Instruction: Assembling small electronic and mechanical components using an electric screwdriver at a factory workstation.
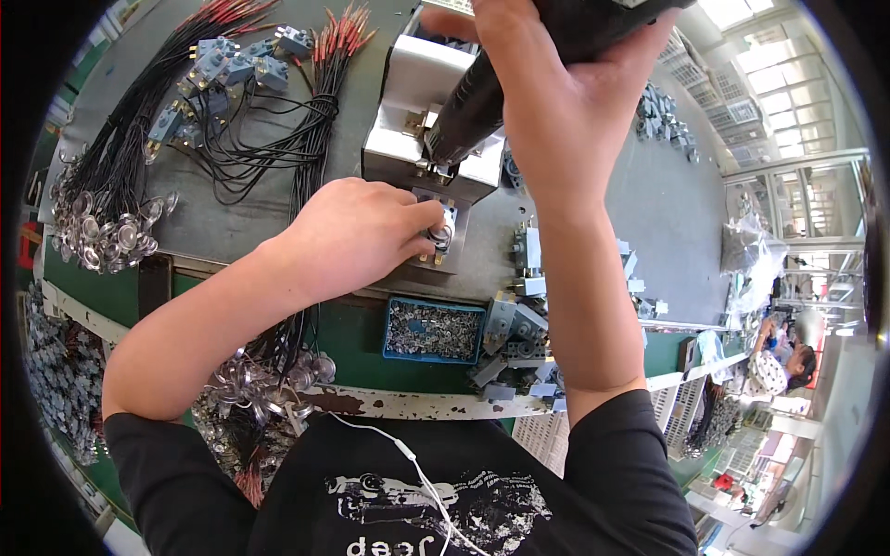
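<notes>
My right hand point(579, 102) is wrapped round a black electric screwdriver point(471, 107). Its tip points down and left into a white bench device point(426, 79) with a slot and small brass-coloured parts on its front. My left hand point(357, 232) is closed, thumb and fingers pinching a small silver round-capped part point(446, 229). That part sits at a metal fixture point(452, 261) just in front of the white device. Brass-coloured terminals show beside my fingertips, and my fingers hide much of the piece.
Bundles of black wires point(315, 120) with red ends lie left, some carrying silver caps point(116, 227). Grey switch blocks point(232, 67) lie among them, more point(519, 334) at right. A blue tray point(386, 338) of small metal pieces sits near the front edge. A co-worker point(779, 366) sits far right.
</notes>
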Motion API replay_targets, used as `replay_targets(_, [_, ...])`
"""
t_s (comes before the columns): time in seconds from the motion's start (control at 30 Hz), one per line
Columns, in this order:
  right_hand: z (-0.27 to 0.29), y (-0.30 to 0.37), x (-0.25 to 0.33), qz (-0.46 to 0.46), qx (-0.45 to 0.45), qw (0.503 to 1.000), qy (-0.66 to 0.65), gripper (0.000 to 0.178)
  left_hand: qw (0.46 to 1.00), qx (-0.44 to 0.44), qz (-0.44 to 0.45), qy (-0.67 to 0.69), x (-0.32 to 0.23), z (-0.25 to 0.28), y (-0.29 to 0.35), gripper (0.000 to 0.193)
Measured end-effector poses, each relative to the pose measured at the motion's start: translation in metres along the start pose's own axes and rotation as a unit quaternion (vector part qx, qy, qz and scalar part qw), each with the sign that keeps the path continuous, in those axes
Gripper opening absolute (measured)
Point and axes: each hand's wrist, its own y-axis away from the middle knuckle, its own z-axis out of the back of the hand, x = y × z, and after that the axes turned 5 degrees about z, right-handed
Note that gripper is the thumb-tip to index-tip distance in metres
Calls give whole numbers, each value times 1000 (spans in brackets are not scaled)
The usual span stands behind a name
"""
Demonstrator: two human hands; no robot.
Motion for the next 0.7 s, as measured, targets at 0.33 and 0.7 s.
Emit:
replay_targets(0.33, [40,6,9,122,87,987,58,38,999,-33,4,32,4,-6,6,22])
replay_targets(0.7, [58,-4,-37,290,142,939,-120,43,997,-21,19,72,1,0,-1,25])
